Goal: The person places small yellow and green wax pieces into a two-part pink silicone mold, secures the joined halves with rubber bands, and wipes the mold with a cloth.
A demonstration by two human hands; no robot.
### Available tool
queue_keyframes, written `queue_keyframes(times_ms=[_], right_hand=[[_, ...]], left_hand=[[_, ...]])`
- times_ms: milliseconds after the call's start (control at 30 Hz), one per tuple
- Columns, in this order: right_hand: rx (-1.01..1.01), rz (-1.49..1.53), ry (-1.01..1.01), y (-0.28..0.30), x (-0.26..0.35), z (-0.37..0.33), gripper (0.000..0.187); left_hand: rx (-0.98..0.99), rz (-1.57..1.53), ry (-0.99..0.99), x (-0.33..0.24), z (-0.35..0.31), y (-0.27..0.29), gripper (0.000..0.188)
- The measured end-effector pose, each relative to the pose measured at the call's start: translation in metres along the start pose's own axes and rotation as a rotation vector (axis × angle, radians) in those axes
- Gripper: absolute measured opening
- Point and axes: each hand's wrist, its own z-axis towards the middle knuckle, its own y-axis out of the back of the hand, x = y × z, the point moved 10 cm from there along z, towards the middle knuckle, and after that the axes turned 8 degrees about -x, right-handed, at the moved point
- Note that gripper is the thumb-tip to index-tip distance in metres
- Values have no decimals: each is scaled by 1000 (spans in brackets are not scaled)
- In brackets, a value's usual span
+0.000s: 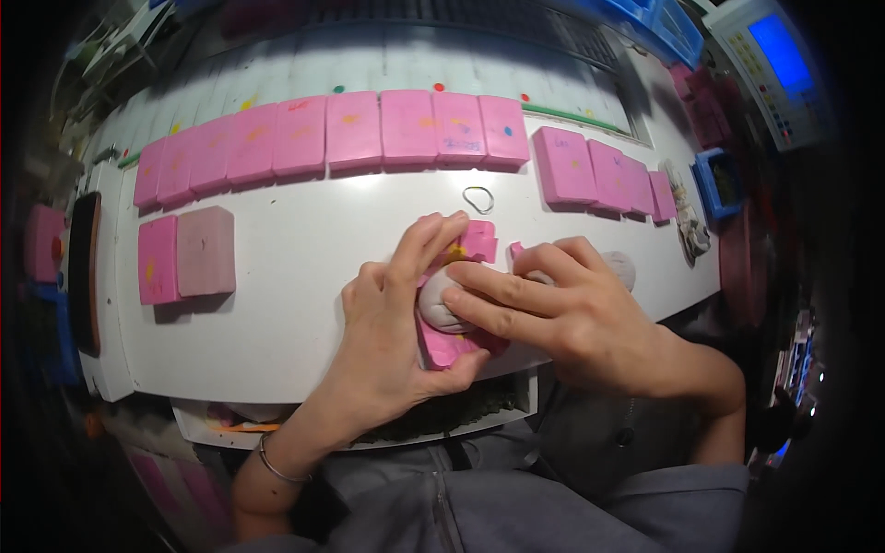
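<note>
Head view: left hand, half closed, clasping pink block. Right hand, part-curled, pressing grey lump against it; pinch unclear. Loop just beyond grip.

Left forearm rises from the lower left; left hand cups at centre, thumb out rightward. Right hand, right of centre, points two fingers leftward, the others bent.

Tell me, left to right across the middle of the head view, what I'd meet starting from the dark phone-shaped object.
Dark phone-shaped object, bright pink block, paler pink block, left hand, grey-white lump, right hand, grey lumpy pieces.
</note>
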Motion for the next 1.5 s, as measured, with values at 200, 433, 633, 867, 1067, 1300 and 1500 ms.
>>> queue_keyframes(times_ms=[200,433,633,867,1067,1300,1500], right_hand=[[11,230,-273,23,-23,-12,68],[-118,-62,-738,1,-88,-129,63],[-330,-295,-620,9,-62,-99,58],[-308,413,-467,-36,-52,-61,51],[-437,422,-471,-40,-51,-57,42],[-410,241,-495,-30,-49,-56,48],[-267,64,-545,-31,-43,-52,69]], left_hand=[[-87,-128,18,9,-3,5,90],[-28,71,-61,-7,-4,0,77],[-107,196,-134,-12,-4,6,62],[-209,198,-167,-20,-5,10,51],[-283,226,-191,-23,-6,15,37],[-340,349,-257,-31,-11,19,40],[-322,355,-191,-30,-13,19,58]])
